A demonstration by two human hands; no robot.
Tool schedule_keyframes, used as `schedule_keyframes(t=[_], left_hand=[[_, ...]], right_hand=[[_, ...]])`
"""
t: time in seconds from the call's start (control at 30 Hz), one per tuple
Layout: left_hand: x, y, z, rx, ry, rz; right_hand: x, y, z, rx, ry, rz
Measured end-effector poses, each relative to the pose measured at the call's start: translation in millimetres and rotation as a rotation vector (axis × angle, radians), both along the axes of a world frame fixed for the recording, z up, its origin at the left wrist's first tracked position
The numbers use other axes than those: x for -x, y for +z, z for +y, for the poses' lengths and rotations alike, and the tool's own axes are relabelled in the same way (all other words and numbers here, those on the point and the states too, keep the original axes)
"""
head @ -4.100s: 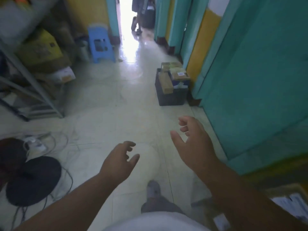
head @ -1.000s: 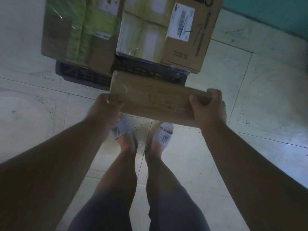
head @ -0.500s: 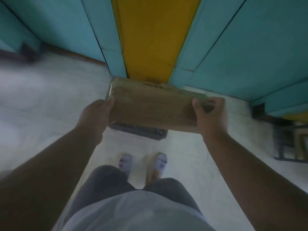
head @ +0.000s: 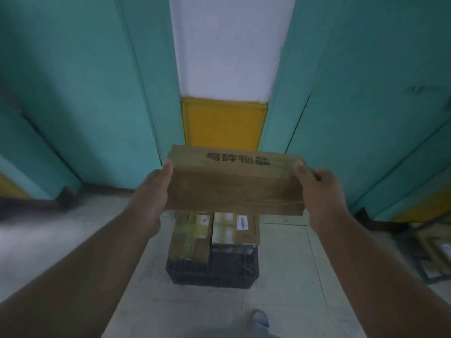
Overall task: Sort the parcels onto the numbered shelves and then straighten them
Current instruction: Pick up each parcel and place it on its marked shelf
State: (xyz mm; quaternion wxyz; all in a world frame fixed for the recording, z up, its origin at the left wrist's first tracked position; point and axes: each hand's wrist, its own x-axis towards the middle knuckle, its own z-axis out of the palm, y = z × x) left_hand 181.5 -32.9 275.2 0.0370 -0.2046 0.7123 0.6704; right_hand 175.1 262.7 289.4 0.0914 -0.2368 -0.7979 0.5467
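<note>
I hold a long brown cardboard parcel (head: 234,184) level at chest height, with black printed characters along its top face. My left hand (head: 152,191) grips its left end and my right hand (head: 319,191) grips its right end, thumbs on top. Below it on the floor stands a black plastic crate (head: 212,272) with two more parcels inside: a brown one with yellow-green tape (head: 191,237) and a pale one with a white label (head: 235,228). No numbered shelf is in view.
Teal doors (head: 73,93) and a white and yellow wall strip (head: 223,123) stand directly ahead. Low at the right edge is a dark metal frame with cartons (head: 432,250). My foot (head: 261,318) shows on the pale tiled floor.
Both hands took the long parcel from the crate and lifted it. My view rose from the floor to the doors, and the parcel tilted so its printed face shows.
</note>
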Motion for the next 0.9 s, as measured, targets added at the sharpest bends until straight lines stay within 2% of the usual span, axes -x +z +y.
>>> schedule_keyframes(t=[0.13,0.27,0.33,0.47,0.63,0.7,0.77,0.9], left_hand=[[2.3,21.2,-10.8,-0.05,0.045,-0.01],[3.2,42.5,-8.5,-0.19,0.023,0.136],[0.8,49.8,-5.5,-0.182,-0.009,0.204],[-8.3,54.5,-0.3,-0.055,-0.027,0.245],[-9.7,45.4,20.9,0.3,-0.008,0.222],[-11.6,41.1,31.1,0.357,-0.026,0.2],[-13.5,39.5,41.6,0.266,-0.038,0.183],[-15.0,48.9,68.5,-0.04,-0.033,0.213]], right_hand=[[-8.6,5.4,2.5,-0.016,-0.066,0.052],[-16.7,12.0,9.9,0.054,-0.028,0.035],[-19.6,18.5,11.3,0.112,0.013,0.02],[-24.6,31.2,19.5,0.214,-0.045,-0.022],[-29.1,30.8,52.7,0.294,-0.071,0.014],[-33.7,32.7,68.4,0.282,-0.069,0.027],[-40.0,38.6,78.2,0.288,-0.072,0.041],[-46.7,35.0,87.4,0.3,-0.113,0.149]])
